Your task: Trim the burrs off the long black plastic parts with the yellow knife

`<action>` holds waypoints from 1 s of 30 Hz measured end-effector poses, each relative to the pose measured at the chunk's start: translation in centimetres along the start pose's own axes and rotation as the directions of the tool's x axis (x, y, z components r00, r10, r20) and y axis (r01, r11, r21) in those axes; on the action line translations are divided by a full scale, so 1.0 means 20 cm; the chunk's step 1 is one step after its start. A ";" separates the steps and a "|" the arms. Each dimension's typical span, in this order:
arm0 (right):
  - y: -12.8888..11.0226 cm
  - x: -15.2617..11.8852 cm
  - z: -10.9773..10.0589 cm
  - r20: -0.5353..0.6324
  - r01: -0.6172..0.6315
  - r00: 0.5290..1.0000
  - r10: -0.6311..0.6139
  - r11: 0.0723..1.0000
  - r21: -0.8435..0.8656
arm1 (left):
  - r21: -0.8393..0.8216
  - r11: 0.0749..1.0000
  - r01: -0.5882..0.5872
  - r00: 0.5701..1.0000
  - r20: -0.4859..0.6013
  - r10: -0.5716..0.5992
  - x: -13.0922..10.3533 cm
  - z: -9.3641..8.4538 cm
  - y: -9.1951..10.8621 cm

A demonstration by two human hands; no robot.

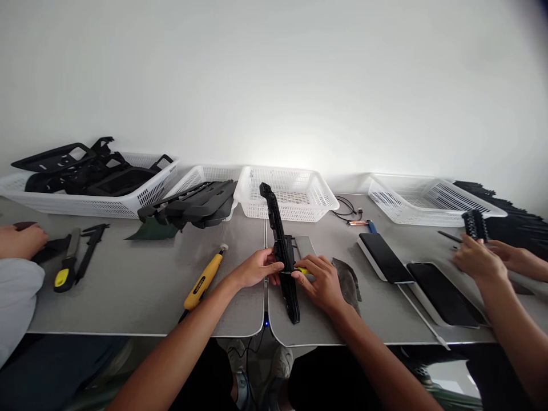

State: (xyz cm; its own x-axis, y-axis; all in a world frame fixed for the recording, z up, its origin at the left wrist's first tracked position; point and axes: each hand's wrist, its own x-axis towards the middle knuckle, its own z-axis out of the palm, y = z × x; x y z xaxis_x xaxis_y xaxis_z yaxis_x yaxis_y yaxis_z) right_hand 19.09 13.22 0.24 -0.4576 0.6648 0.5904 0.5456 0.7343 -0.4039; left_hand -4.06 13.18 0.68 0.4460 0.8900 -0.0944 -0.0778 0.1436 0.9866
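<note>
A long, narrow black plastic part (280,234) stands lengthwise before me, over the seam between two tables. My left hand (259,267) is closed around its left side near the middle, thumb in front and some fingers hidden behind. My right hand (323,279) grips a small knife with a yellow handle (303,270); its thin blade lies against the part, close to my left thumb. Most of the handle is covered by my fingers. Just right of that hand lies a crumpled grey cloth (347,281). Behind the part is a flat grey metal-looking piece (305,246).
White baskets (322,201) line the wall; one at left (145,197) holds black parts, and dark grey parts (201,200) overhang another. A yellow rotary tool (203,281) lies left. Two phones (387,257) rest right. Co-workers' hands (479,260) work at right and left (23,240).
</note>
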 end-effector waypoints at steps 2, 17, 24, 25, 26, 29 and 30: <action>0.00 0.00 0.00 0.002 -0.001 1.000 0.001 1.000 -0.009 | 0.004 1.000 0.004 1.000 -0.003 -0.004 0.00 0.00 0.00; -0.01 -0.01 -0.02 -0.028 0.045 0.999 -0.045 0.999 0.004 | 0.013 1.000 0.012 1.000 0.003 -0.012 0.00 0.00 0.01; 0.01 -0.01 0.00 -0.020 -0.013 1.000 0.012 1.000 -0.020 | 0.030 0.999 0.019 1.000 0.009 -0.019 0.00 0.00 0.00; 0.01 -0.01 0.00 -0.015 -0.014 1.000 0.013 1.000 -0.025 | 0.028 0.999 0.019 1.000 0.007 -0.019 0.00 0.00 0.00; 0.01 0.00 0.00 -0.011 -0.014 1.000 0.014 0.999 -0.028 | 0.025 0.999 0.019 1.000 0.004 -0.019 0.00 0.00 0.00; 0.00 0.00 0.00 -0.007 -0.002 1.000 0.002 1.000 -0.029 | 0.015 1.000 0.014 1.000 -0.002 -0.014 0.01 -0.01 0.00; 0.00 0.00 0.00 -0.003 0.013 1.000 -0.013 1.000 -0.026 | 0.013 1.000 0.008 1.000 -0.003 -0.008 0.00 -0.01 0.00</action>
State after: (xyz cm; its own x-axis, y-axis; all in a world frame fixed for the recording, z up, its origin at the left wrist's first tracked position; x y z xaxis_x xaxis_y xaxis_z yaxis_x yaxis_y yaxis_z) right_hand 19.13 13.13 0.24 -0.4626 0.6547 0.5979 0.5578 0.7391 -0.3777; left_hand -4.20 13.35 0.63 0.4439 0.8902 -0.1027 -0.0621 0.1449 0.9875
